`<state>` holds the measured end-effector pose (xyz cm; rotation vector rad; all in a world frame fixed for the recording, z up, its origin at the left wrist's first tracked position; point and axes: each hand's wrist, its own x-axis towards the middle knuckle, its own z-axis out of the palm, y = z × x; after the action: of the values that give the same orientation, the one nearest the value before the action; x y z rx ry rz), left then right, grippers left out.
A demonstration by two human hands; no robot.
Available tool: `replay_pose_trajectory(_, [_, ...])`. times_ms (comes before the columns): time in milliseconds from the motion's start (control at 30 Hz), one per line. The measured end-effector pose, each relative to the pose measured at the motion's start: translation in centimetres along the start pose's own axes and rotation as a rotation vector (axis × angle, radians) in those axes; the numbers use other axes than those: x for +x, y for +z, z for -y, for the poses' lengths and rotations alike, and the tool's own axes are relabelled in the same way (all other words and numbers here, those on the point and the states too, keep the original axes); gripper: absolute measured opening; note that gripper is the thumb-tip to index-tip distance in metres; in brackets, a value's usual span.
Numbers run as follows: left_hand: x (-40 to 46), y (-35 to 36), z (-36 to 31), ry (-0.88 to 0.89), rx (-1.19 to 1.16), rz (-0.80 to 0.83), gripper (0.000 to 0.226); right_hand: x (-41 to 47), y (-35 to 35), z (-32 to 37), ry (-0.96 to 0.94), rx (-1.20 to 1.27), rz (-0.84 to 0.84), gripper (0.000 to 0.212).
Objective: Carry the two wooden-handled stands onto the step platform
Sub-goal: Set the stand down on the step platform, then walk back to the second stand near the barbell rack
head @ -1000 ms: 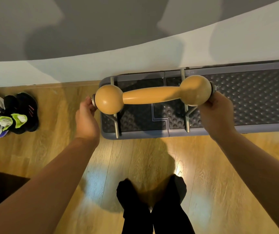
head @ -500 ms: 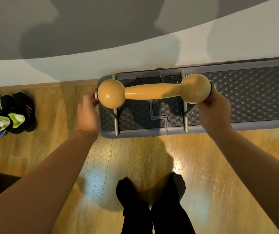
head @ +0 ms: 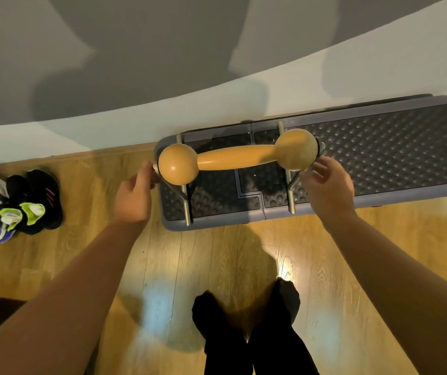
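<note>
One wooden-handled stand (head: 233, 159) sits across the left end of the grey studded step platform (head: 395, 155), its metal legs resting on the top. The handle is a tan wooden bar with a ball at each end. My left hand (head: 133, 198) has its curled fingertips on the metal fitting at the stand's left end. My right hand (head: 328, 190) is beside the right ball, fingers spread and just off the metal leg. I see no second stand.
The platform lies along a white wall on a wooden floor (head: 244, 255). A pile of shoes (head: 14, 204) sits to the left by the wall. My feet in black socks (head: 244, 320) stand just in front of the platform.
The stand came down slightly and settled on the platform. My right hand's fingers opened and came off its right end. My left hand stayed at the left end.
</note>
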<state>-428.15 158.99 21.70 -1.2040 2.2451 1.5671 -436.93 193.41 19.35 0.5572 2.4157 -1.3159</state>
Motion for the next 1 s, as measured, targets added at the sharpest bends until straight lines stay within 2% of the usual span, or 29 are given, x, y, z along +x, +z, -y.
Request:
replay_pose_trajectory(67, [-0.8,-0.8,0.1,0.010,0.005,-0.004,0.061,-1.8,-0.3,0.0,0.137,0.129,-0.057,0.051])
replay_pose_trajectory(100, [-1.3,-1.3,0.0,0.022,0.005,-0.011,0.062,-2.9,-0.3,0.3,0.174,0.172,-0.107,0.052])
replay_pose_trajectory(200, [-2.7,-3.3,-1.1,0.106,0.028,-0.041,0.051,-6.3,-0.3,1.9,0.116,0.200,-0.323,0.035])
replay_pose_trajectory(267, [-3.8,-4.8,-2.8,0.161,0.023,-0.053,0.040,-8.1,-0.4,4.6,0.007,0.216,-0.380,0.028])
replay_pose_trajectory(433, [-7.0,-8.6,-11.6,0.322,-0.078,-0.027,0.028,-10.5,-2.1,15.2,-0.366,0.225,-0.226,0.015])
replay_pose_trajectory(567, [-10.0,-11.4,-20.7,0.471,-0.122,0.000,0.027,-11.6,-5.0,24.9,-0.427,0.288,0.036,0.026])
replay_pose_trajectory(767, [-15.8,-16.8,-32.5,0.678,-0.132,-0.012,0.034,-15.4,-11.7,38.2,-0.659,0.251,0.290,0.045])
replay_pose_trajectory(867, [-19.6,-20.0,-37.3,0.744,-0.131,-0.052,0.036,-18.1,-15.5,44.5,-0.808,0.176,0.357,0.053])
replay_pose_trajectory(1000, [-25.8,-25.3,-43.3,0.800,-0.124,-0.135,0.031,-22.4,-19.3,54.1,-1.012,0.131,0.344,0.053])
